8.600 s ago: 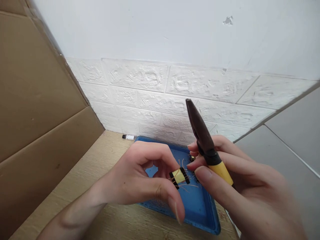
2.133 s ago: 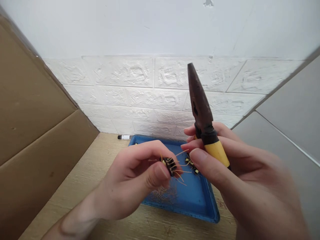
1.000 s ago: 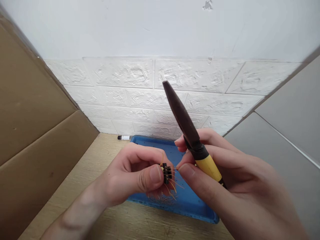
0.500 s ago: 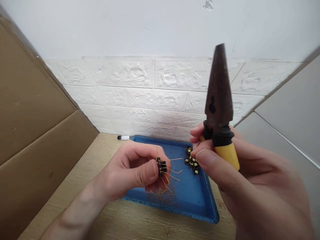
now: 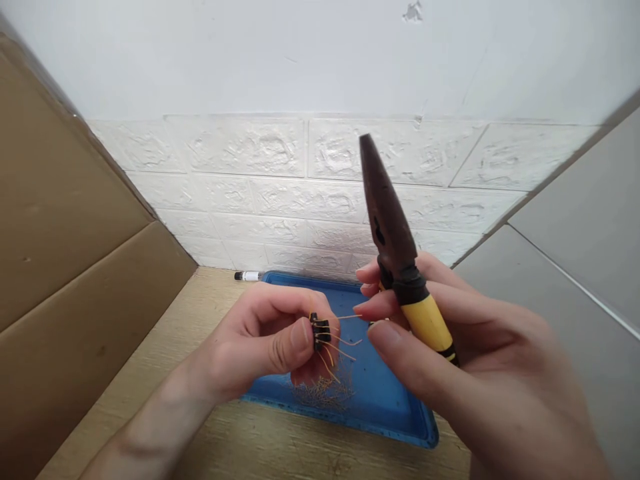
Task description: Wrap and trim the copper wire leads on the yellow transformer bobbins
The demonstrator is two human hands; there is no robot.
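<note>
Between the thumb and fingers of my left hand is a small black component, probably a coil bobbin, with several thin copper-coloured wires sticking out to the right. My right hand holds a pair of pliers with yellow-and-black handles. Their dark metal jaws point up and lean left, and look closed. The right thumb and index fingertip are apart, close to the tip of the uppermost wire; whether they touch it I cannot tell.
Below both hands lies a blue tray on a wooden table. A heap of wire clippings is in it. Behind the tray is a small black-capped tube. A cardboard panel stands left, a white brick-patterned wall behind.
My right hand has moved left toward the component, and the pliers have tilted left and lowered. It now covers most of the black-and-yellow parts in the tray. My left hand has barely moved.
</note>
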